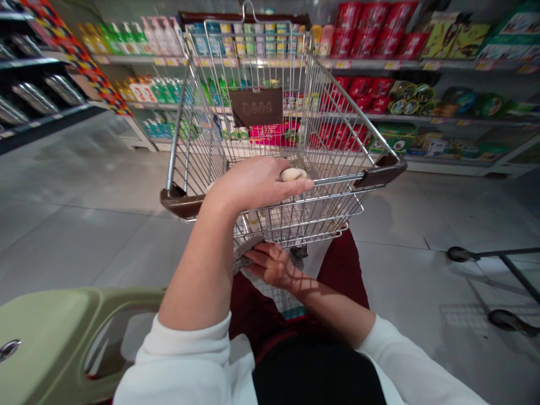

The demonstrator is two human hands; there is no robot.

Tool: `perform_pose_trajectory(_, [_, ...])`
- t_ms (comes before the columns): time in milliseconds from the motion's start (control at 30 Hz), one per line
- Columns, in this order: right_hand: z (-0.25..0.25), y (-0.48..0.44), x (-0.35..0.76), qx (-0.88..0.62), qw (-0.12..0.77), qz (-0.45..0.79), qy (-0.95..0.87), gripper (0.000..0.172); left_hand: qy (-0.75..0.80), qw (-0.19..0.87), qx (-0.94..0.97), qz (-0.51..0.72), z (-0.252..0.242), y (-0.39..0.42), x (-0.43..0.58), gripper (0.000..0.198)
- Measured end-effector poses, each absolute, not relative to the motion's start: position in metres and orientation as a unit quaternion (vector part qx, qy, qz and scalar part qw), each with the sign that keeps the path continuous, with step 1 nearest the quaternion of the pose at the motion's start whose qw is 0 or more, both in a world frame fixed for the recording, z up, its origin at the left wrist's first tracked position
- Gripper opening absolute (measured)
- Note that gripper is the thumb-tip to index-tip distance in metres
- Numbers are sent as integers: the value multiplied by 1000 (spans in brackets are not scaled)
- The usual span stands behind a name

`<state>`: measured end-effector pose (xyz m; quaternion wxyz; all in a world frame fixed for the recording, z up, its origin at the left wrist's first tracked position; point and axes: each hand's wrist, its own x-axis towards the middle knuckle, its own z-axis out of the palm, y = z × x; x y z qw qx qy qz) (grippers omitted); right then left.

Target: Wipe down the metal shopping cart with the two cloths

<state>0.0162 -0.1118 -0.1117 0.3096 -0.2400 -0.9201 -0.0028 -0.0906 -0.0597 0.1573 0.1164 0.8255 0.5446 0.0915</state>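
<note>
A wire shopping cart (pixel 333 121) with brown plastic corners stands right in front of me. My left hand (pixel 253 183) is closed over its near top rail, the thumb lying along the metal. Between that thumb and the fingers shows a cream, cloth-like bulge (pixel 294 174); the rest is hidden under the palm. Lower down, my right hand (pixel 274 265) holds a grey cloth (pixel 247 253) against or very near the lower wires of the cart's near side. I cannot tell whether cloth and wire touch. A brown panel (pixel 257 107) hangs inside the basket.
Shelves (pixel 320 63) with pump bottles, red tubs and boxes run behind the cart. A green plastic stool or seat (pixel 46 332) stands close on my left. Dark-wheeled metal legs (pixel 512 320) stand on the grey tiled floor (pixel 405 225) at right. Dark racks (pixel 42 95) are far left.
</note>
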Motion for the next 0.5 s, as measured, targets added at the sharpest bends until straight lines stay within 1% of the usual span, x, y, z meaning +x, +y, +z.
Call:
perform_pose_trajectory(67, [-119,-103,28,-241,346,-30,-906,23,549,113,824,88,158,-60,-90,63])
perform_pose_trajectory(167, [-138,-96,41,-202,361,-61,-908,12,555,108,820,84,158,-60,-90,63])
perform_pose_trajectory(200, [-145,-96,43,-192,360,-65,-911,11,556,108,820,83,158,-60,-90,63])
perform_pose_trajectory(367, [-177,-101,42,-210,304,-42,-928,16,552,105,823,83,158,-59,-90,64])
perform_pose_trajectory(500, [-192,-107,51,-230,261,-14,-937,13,556,107,821,81,158,-59,-90,62])
